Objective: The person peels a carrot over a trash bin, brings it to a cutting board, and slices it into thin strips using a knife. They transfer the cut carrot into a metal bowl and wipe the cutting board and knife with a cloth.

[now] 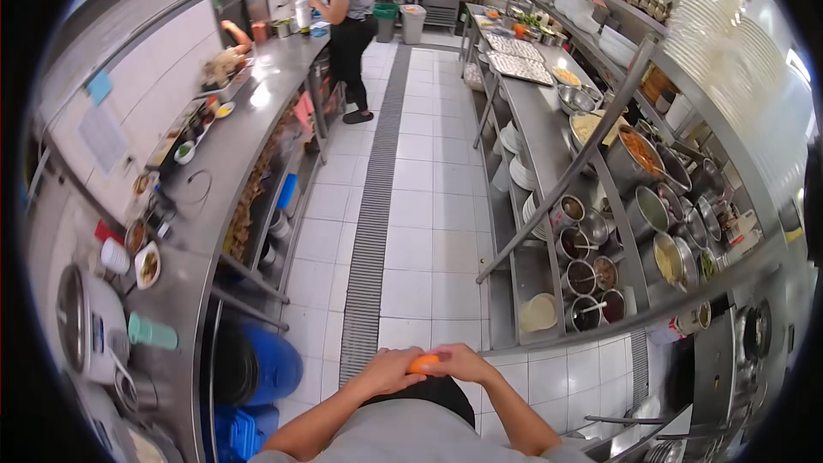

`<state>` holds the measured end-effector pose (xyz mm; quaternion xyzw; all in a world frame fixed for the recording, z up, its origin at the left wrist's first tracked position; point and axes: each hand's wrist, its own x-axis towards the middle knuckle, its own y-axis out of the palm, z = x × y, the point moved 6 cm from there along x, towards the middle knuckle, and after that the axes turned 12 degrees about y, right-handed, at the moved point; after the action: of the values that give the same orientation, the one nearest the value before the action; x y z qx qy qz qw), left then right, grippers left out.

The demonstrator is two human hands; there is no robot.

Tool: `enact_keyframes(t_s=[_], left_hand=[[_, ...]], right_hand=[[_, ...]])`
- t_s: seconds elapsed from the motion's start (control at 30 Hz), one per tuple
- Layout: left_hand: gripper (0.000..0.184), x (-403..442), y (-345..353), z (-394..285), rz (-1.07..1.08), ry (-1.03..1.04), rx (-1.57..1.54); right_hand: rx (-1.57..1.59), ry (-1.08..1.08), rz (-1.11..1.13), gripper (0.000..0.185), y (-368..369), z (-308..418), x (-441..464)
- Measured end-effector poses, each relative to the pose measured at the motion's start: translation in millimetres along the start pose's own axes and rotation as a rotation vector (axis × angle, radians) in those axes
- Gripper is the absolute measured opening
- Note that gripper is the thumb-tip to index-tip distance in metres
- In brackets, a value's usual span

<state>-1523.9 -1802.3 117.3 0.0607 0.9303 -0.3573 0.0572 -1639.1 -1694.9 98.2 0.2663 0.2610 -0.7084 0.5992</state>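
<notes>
In front of my waist, both hands meet around a small, smooth, rounded orange-coloured thing (423,365); it looks like a citrus fruit, but its kind is not certain. My left hand (392,370) wraps it from the left with bent fingers. From the right, my right hand (461,362) grips its other side, the fingertips pressed on its top. My fingers cover much of it. Beneath the hands are my dark trousers (437,396) and the white tiled floor (411,287).
A floor drain grate (375,214) runs along the aisle. At left stands a steel counter (184,244) with a cooker (94,321) and blue barrel (276,363). Steel shelving (561,141) on the right holds pots and trays (519,67). Another person (351,21) works farther ahead.
</notes>
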Motion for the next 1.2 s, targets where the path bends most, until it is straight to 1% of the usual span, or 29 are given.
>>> enact_keyframes(t_s=[0.03, 0.07, 0.1, 0.17, 0.2, 0.27, 0.3, 0.37, 0.4, 0.43, 0.5, 0.53, 0.6, 0.63, 0.7, 0.73, 0.8, 0.83, 0.9, 0.93, 0.97, 1.03, 1.07, 1.13, 1.17, 1.2], left_hand=[[0.057, 12.5, -17.0, 14.3, 0.002, -0.173, -0.075], [0.058, 22.1, -43.1, 23.7, -0.09, -0.207, -0.072], [0.058, 33.8, -54.1, 43.5, -0.082, -0.203, -0.081], [0.058, 50.6, -91.1, 90.0, -0.45, -0.176, -0.207], [0.058, 63.4, -109.1, 104.4, -0.443, -0.174, -0.212], [0.056, 83.5, -156.0, 127.1, -0.655, -0.089, -0.296], [0.056, 98.9, -169.9, 144.5, -0.647, -0.091, -0.299], [0.055, 124.7, -196.0, 192.9, -0.664, -0.31, -0.454], [0.054, 142.9, -220.2, 201.9, -0.677, -0.281, -0.408], [0.054, 164.4, -243.9, 218.0, -0.668, -0.277, -0.404], [0.053, 207.6, -280.5, 245.8, -0.637, -0.232, -0.379], [0.053, 232.8, -301.7, 260.1, -0.634, -0.231, -0.386], [0.054, 292.0, -348.0, 277.7, -0.449, -0.139, -0.307], [0.054, 319.5, -376.7, 281.5, -0.434, -0.139, -0.305], [0.056, 385.9, -425.6, 274.4, -0.24, -0.06, -0.238], [0.056, 417.5, -449.1, 276.0, -0.225, -0.054, -0.233], [0.056, 478.0, -479.6, 277.6, -0.111, 0.063, -0.193], [0.056, 526.3, -503.9, 299.8, -0.097, 0.066, -0.186], [0.053, 577.7, -517.1, 319.1, 0.063, 0.085, -0.165], [0.057, 597.2, -525.0, 337.4, 0.135, 0.038, -0.16], [0.057, 614.0, -536.5, 355.1, 0.142, 0.035, -0.158], [0.051, 629.9, -561.2, 391.6, 0.043, -0.011, -0.062], [0.051, 636.0, -573.3, 406.4, 0.068, -0.011, -0.061], [0.049, 642.0, -607.3, 444.1, -0.108, -0.207, -0.052], [0.049, 647.8, -616.2, 451.8, -0.073, -0.194, -0.061], [0.048, 651.1, -633.4, 464.4, -0.179, -0.276, -0.126]], right_hand=[[-0.044, -0.016, 0.041, 0.042, -10.0, 20.2, 27.7], [0.023, -0.061, 0.048, 0.043, -19.6, 31.5, 65.6], [0.085, -0.105, 0.052, 0.045, -30.8, 43.9, 100.3], [0.057, -0.147, 0.166, 0.046, -56.1, 98.3, 139.8], [0.062, -0.142, 0.162, 0.046, -73.4, 128.3, 155.5], [-0.028, -0.091, 0.209, 0.045, -100.4, 177.3, 182.8], [-0.021, -0.087, 0.208, 0.045, -116.9, 187.2, 202.6], [-0.012, -0.204, 0.081, 0.052, -159.2, 213.4, 245.0], [-0.002, -0.238, 0.022, 0.052, -182.1, 213.4, 270.4], [0.007, -0.239, 0.016, 0.052, -205.4, 227.9, 282.3], [-0.209, -0.146, -0.188, 0.049, -260.6, 243.9, 293.4], [-0.209, -0.138, -0.19, 0.049, -285.5, 252.8, 299.3], [-0.184, -0.058, -0.335, 0.052, -337.8, 259.5, 308.6], [-0.171, -0.053, -0.339, 0.052, -359.1, 265.1, 312.7], [-0.072, 0.003, -0.458, 0.052, -407.6, 271.5, 322.3], [-0.057, 0.004, -0.467, 0.052, -428.0, 269.2, 333.7], [0.105, -0.02, -0.506, 0.052, -472.5, 267.4, 359.1], [0.12, -0.021, -0.511, 0.052, -516.3, 282.6, 389.3], [-0.001, 0.011, -0.564, 0.053, -570.8, 304.2, 415.1], [0.006, 0.017, -0.561, 0.053, -596.8, 318.6, 431.7], [-0.067, 0.007, -0.566, 0.053, -625.6, 341.0, 453.0], [-0.213, -0.023, -0.563, 0.053, -678.0, 385.2, 496.3], [-0.284, -0.044, -0.563, 0.052, -703.1, 408.5, 519.4], [-0.376, -0.137, -0.52, 0.049, -748.6, 469.3, 563.5], [-0.409, -0.188, -0.519, 0.047, -768.2, 503.7, 578.4], [-0.446, -0.242, -0.523, 0.046, -786.3, 539.3, 592.2]])
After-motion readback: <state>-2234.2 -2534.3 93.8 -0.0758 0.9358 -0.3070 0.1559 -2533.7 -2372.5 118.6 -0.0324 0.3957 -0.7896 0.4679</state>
